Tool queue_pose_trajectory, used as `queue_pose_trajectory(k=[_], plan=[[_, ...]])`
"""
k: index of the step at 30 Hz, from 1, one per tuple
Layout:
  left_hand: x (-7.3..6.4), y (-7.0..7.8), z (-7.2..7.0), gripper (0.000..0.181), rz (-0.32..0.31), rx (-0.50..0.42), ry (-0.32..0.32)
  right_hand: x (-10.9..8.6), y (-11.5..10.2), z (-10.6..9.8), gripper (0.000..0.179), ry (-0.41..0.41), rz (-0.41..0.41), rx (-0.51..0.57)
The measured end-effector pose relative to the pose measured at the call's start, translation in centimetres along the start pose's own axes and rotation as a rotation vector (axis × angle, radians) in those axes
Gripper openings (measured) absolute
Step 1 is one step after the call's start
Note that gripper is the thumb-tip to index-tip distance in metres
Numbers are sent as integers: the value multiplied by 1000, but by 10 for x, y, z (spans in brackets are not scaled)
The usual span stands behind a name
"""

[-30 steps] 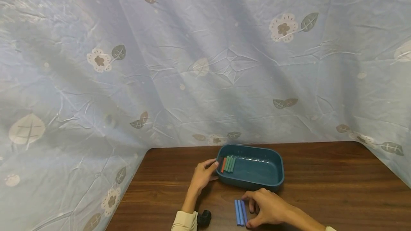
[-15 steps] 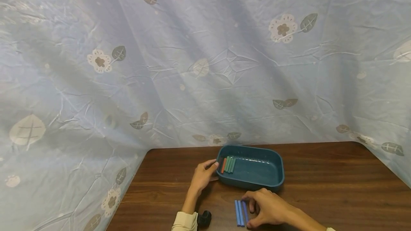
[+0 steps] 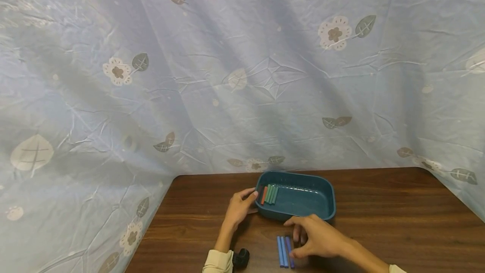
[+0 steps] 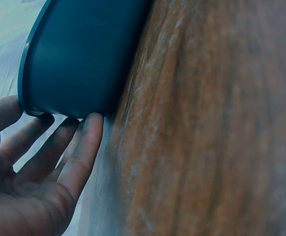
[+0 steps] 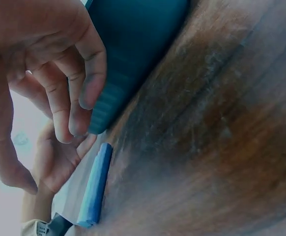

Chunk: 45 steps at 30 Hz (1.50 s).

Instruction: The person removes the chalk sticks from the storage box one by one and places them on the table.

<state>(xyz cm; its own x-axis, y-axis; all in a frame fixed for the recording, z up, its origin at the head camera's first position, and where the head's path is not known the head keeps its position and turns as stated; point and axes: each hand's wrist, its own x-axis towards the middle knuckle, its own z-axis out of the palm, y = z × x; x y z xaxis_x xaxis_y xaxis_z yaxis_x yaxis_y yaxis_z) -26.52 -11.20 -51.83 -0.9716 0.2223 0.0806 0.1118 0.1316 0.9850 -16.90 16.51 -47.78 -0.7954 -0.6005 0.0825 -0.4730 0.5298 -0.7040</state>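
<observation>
Grip of right hand (image 3: 321, 236) wide and empty near three blue chalk-like sticks (image 3: 284, 252), lined side by side on table (image 3: 382, 214), perhaps for tidiness; left hand (image 3: 237, 210) against teal tray (image 3: 303, 202), probably steadying it.

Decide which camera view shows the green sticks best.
The head view: it looks into the tray, showing the green sticks side by side. The wrist views show the tray's outside but no green sticks.
</observation>
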Motion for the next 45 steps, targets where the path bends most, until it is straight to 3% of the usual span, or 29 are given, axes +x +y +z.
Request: queue_pose_trajectory(k=[12, 19, 25, 36, 45], plan=[[0, -1, 0, 48, 6, -32, -14, 7, -3, -12, 67, 34, -40, 64], [4, -1, -1, 45, 9, 36, 3, 14, -11, -27, 65, 76, -62, 74], [5, 1, -2, 43, 8, 90, 17, 25, -8, -37, 62, 132, -39, 35], [4, -1, 0, 50, 5, -25, -20, 40, 9, -43, 66, 217, 16, -3], [3, -3, 2, 51, -1, -12, -2, 61, 27, -41, 71, 247, 91, 23]])
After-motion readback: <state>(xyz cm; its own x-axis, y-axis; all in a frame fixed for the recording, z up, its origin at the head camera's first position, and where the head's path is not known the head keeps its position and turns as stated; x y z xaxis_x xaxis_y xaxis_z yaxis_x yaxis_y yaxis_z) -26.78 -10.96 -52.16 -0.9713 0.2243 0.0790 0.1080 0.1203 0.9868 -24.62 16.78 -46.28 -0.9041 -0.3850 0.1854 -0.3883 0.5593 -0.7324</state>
